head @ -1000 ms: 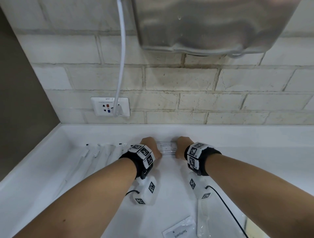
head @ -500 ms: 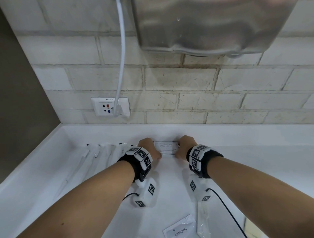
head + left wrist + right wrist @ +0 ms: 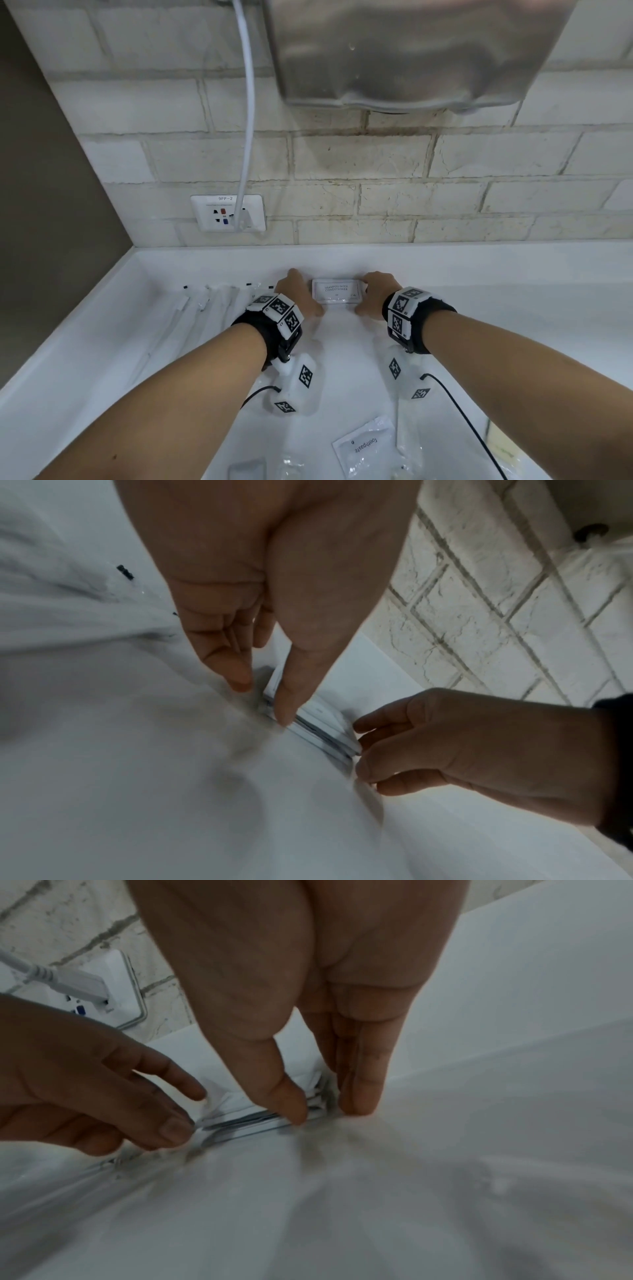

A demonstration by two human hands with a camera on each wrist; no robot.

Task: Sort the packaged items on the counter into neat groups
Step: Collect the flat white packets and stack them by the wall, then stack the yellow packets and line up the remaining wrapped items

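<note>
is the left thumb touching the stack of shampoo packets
Touching. The left wrist view shows the left hand's thumb tip pressed against the near edge of the packet stack, no gap between them.

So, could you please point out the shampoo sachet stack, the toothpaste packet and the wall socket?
shampoo sachet stack (image 3: 337, 290): head view, top sachet's printed label.
toothpaste packet (image 3: 365, 445): head view, its printed face.
wall socket (image 3: 205, 213): head view, plate's left part.

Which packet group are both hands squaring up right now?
The stack of shampoo-with-conditioner sachets by the counter's back edge: left hand and right hand flank it. The toothpaste sachet lies apart, untouched, at the near edge.
</note>
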